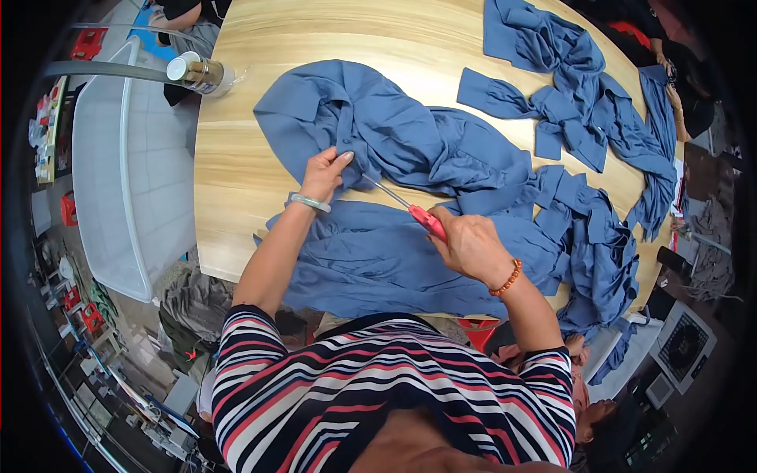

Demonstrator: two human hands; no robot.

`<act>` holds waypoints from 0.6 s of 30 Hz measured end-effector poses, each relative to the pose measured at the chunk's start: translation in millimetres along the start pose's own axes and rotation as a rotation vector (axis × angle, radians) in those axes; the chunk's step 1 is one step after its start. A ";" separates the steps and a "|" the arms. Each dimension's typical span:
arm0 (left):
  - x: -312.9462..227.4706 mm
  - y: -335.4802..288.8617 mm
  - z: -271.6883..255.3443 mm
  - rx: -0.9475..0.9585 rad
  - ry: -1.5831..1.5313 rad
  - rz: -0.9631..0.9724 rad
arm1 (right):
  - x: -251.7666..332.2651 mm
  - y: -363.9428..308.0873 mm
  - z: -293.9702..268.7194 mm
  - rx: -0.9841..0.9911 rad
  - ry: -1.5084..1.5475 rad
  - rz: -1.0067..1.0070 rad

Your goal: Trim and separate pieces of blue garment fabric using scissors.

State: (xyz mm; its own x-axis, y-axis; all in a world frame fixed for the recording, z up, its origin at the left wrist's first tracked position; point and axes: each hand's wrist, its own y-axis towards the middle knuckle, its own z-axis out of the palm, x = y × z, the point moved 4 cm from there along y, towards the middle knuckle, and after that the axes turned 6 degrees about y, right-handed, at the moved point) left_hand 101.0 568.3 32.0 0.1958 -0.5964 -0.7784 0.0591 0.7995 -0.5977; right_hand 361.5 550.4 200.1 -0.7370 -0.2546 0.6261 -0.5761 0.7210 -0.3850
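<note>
A blue buttoned garment (386, 118) lies crumpled across the middle of the table, its rounded end toward the left. My left hand (322, 173) pinches its edge near a button, thumb and fingers pressed together on the cloth. In my right hand (473, 243) is a slim tool (426, 221) with a red handle and a thin metal shaft. The shaft slants up and left toward the cloth beside my left fingers; its exact tip is hard to make out. Another blue garment (394, 252) is spread along the near edge, under both forearms.
More blue garments (544, 47) lie heaped at the far right and right edge of the wooden table (378, 31). A clear jar with a white lid (203, 75) stands at the far left corner. Left of the table is a large white bin (110, 181). Other people are around.
</note>
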 end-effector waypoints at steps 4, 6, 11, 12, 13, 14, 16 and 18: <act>6.6 -0.8 9.1 0.037 -0.454 -0.127 | -0.6 -8.6 5.3 0.091 -0.085 -0.003; 5.1 0.7 -4.0 0.067 -0.517 -0.180 | -2.0 -6.1 3.0 0.107 -0.101 -0.014; 6.7 1.5 -12.2 0.085 -0.408 -0.212 | 6.2 0.5 0.3 0.003 -0.084 -0.041; 9.1 0.9 -13.1 0.108 -0.407 -0.221 | 8.9 3.1 0.4 -0.004 -0.082 -0.036; 7.8 -1.7 -9.0 0.114 -0.403 -0.223 | 10.0 6.1 -1.6 -0.029 -0.080 -0.039; 6.1 -5.0 -3.5 0.154 -0.364 -0.225 | 10.5 8.8 -3.5 -0.055 -0.079 -0.042; 6.6 -10.2 5.0 0.186 -0.294 -0.226 | 8.3 15.2 -0.3 -0.075 -0.097 -0.038; 6.2 -8.1 7.9 0.194 -0.295 -0.229 | 6.6 15.8 5.2 -0.093 -0.115 -0.038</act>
State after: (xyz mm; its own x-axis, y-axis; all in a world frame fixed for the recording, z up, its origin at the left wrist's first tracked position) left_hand 109.4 558.7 33.5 0.4261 -0.7373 -0.5242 0.3117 0.6636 -0.6800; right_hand 345.7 556.8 194.6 -0.7540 -0.3511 0.5552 -0.5729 0.7649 -0.2943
